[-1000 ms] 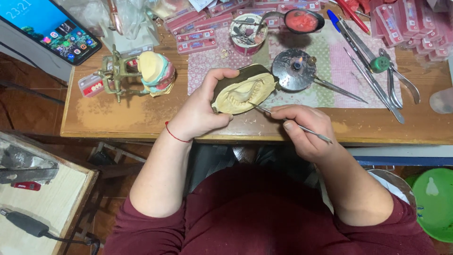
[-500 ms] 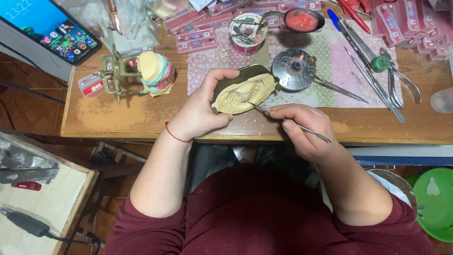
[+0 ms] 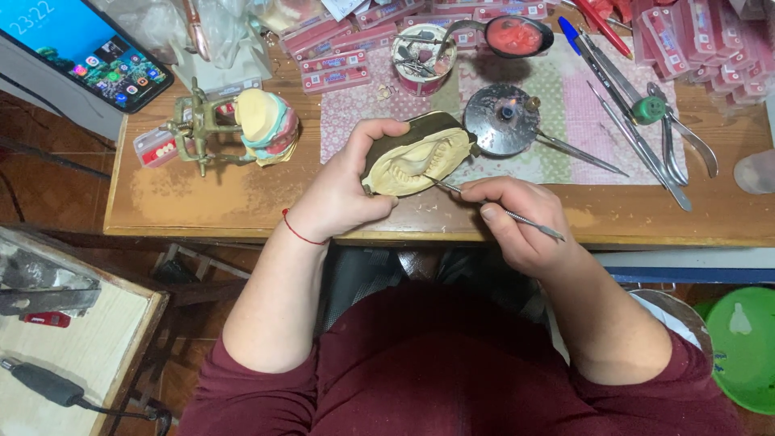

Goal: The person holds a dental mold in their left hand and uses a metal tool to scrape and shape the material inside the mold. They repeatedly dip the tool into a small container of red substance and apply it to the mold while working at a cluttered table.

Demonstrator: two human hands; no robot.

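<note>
The dental cast was clasped in the left grip, the slim tool pinched in the right grip, near the worktop front edge.

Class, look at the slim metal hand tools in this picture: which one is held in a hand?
The thin metal pick in the right hand, its tip on the cream dental cast. The other metal tools lie untouched on the bench.

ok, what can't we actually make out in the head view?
- Underside of the dental cast: covered by the left hand.
- Instrument tip contact on the cast: too small.
- Green basin: cut by right edge.
- Contents of the small tin: too small.
</note>
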